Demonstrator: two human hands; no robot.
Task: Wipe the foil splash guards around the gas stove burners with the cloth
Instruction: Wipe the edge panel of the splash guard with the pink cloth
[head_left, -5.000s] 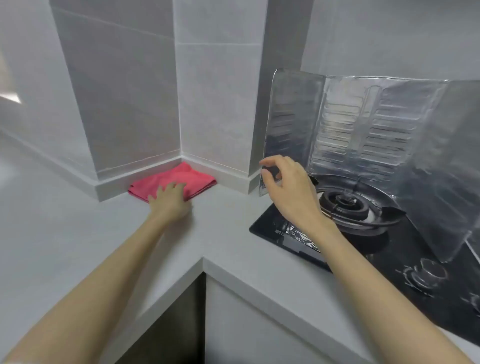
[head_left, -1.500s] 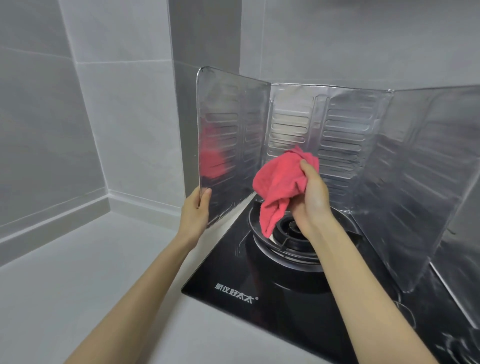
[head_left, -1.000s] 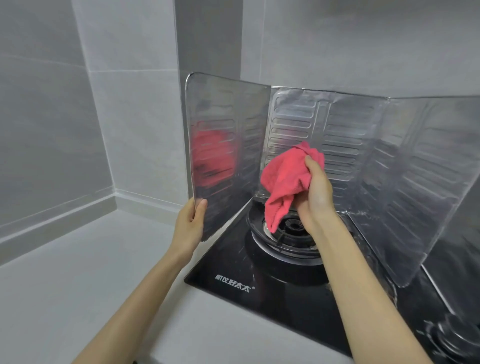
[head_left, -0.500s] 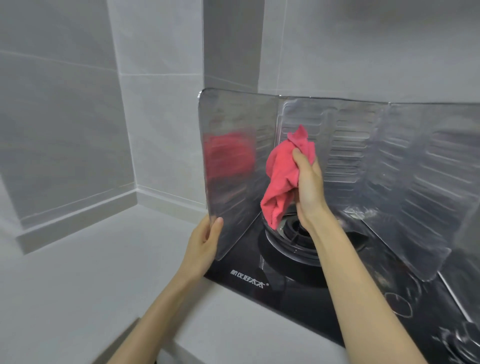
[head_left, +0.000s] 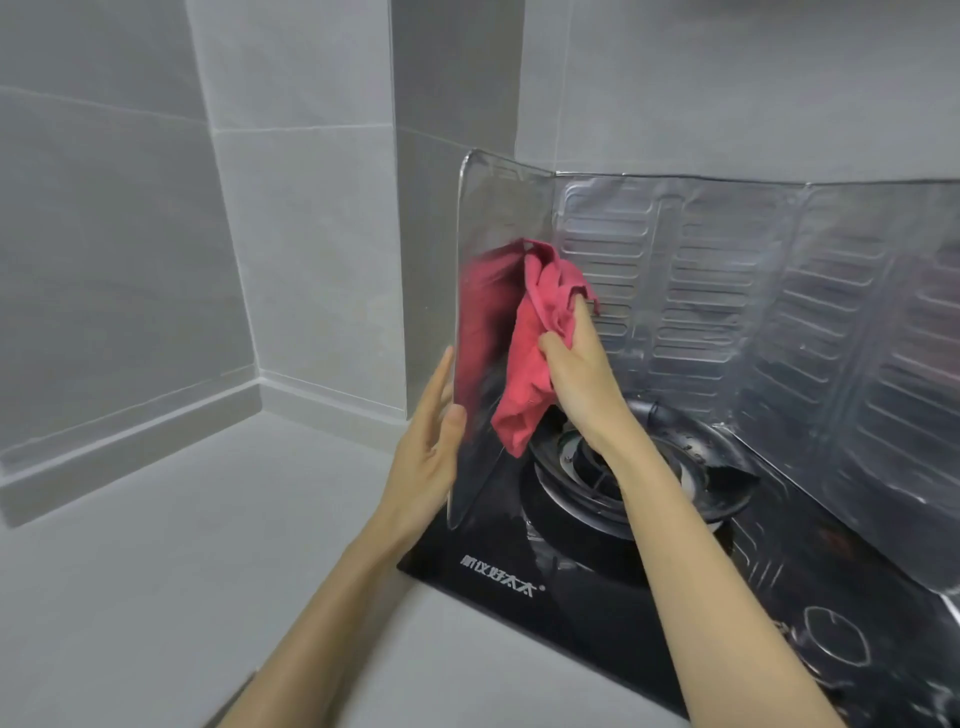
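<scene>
Here, left hand (head_left: 426, 457) pinches guard (head_left: 727, 291) edge beside cloth (head_left: 530, 364).

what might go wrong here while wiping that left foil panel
1. The foil splash guard looks thin; the right hand pressing the cloth against its left panel might dent or fold it, though the left hand braces the edge.
2. The cloth's loose end hangs close to the burner and may snag on it.

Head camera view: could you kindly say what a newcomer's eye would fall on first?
The red cloth, bunched in the right hand, lies against the left panel of the foil splash guard, which mirrors it. The left hand holds that panel's front edge, over the black gas stove.
</scene>
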